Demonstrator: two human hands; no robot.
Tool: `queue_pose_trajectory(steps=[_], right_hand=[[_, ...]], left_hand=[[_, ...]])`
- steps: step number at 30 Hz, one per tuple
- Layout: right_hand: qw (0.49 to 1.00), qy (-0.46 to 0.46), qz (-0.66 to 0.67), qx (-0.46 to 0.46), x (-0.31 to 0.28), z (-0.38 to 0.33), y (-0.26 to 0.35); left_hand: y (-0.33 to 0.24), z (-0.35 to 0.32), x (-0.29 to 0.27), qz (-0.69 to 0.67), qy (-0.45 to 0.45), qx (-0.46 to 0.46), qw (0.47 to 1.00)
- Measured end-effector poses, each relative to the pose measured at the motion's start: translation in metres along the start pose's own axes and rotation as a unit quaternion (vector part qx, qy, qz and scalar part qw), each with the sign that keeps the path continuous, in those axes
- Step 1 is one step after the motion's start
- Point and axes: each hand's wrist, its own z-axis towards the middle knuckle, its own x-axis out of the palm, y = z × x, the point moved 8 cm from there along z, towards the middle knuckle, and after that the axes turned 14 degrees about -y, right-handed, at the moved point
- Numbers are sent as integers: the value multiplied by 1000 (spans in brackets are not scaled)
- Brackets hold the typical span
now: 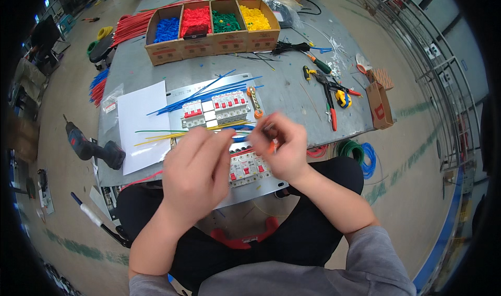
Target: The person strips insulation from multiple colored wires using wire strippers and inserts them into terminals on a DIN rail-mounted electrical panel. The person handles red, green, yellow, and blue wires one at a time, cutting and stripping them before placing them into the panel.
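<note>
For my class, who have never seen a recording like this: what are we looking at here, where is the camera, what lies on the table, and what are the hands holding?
This is one picture from a wide-angle camera worn on a person's head, looking down, so straight edges bend. There is no machine: the left hand and right hand are the seated person's own. Between the fingers runs a thin blue wire; the right hand also pinches something small and orange, blurred. Below lies a grey metal panel carrying white circuit breakers with red switches and loose blue wires. On the grey table stand a cardboard box of blue, red, green and yellow pieces, a white sheet and red-handled hand tools.
</note>
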Motion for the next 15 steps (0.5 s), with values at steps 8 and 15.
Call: queue_pose_trajectory(steps=[8, 15], right_hand=[[815, -246, 398, 342, -94, 63, -57], [877, -124, 343, 312, -80, 49, -46]], left_hand=[[45, -4, 8, 72, 14, -39, 997], [77, -28, 71, 112, 158, -30, 981]])
